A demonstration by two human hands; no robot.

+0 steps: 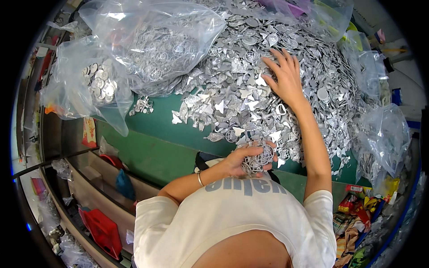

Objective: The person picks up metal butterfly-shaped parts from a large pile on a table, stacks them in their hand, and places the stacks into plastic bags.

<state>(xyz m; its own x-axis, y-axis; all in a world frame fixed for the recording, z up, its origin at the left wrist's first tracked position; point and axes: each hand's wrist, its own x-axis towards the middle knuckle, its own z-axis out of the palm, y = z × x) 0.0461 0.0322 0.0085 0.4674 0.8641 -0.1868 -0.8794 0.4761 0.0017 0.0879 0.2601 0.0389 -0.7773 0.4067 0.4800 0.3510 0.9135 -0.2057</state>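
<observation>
So the person is mid-sort here, as far as I can judge: picking one kind of piece out of the heap and stockpiling it in the other hand. The left hand sits close to the chest at about 6 o'clock, fingers curled round a handful of small silvery ring-shaped pieces, cupped shut on them. The right hand is stretched out toward 1 o'clock, fingers spread and lying flat on top of the big pile of silver metal bits, touching it but not pinching anything that I can see.

That pile covers most of the green desk, with hearts, wing shapes and discs all jumbled together. Over at 10 o'clock there's a clear plastic bag of round discs, and a bigger clear bag of rings at 11, both resting on the edge of the heap.

The next move looks like a fiddly one: nipping a single matching piece from among all the look-alikes under those fingertips without dropping the handful already gathered.
</observation>
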